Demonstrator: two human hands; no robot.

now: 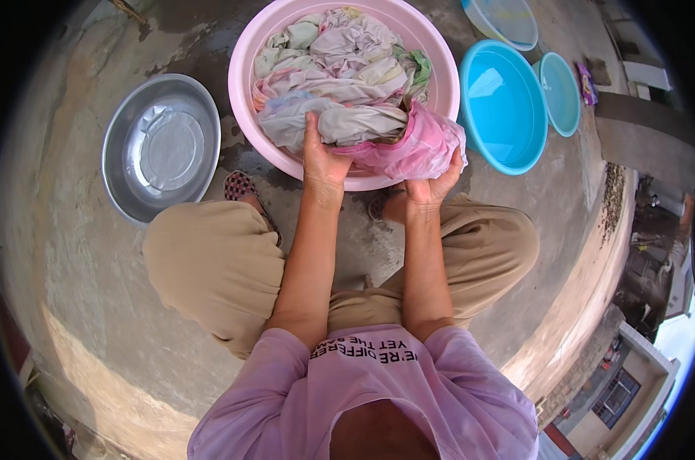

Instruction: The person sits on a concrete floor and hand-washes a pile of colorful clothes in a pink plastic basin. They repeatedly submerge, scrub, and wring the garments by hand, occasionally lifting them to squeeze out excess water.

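Observation:
A large pink plastic basin (446, 75) in front of me holds a heap of damp-looking pale cloth (353, 52), with a bit of green fabric at its right. My right hand (433, 181) grips a bunched pink cloth (428, 144) over the basin's near right rim. At the near rim, my left hand (324, 158) has its thumb up against a twisted whitish cloth (359, 123) and the pink cloth's left end; its fingers are hidden beneath the fabric. The pink and whitish cloths lie against each other.
A metal basin (172, 149) stands on the concrete floor at left. To the right are a blue basin (502, 109) with water, a smaller teal basin (561, 95), a translucent basin (505, 23) and a purple packet (586, 84). My knees flank my arms.

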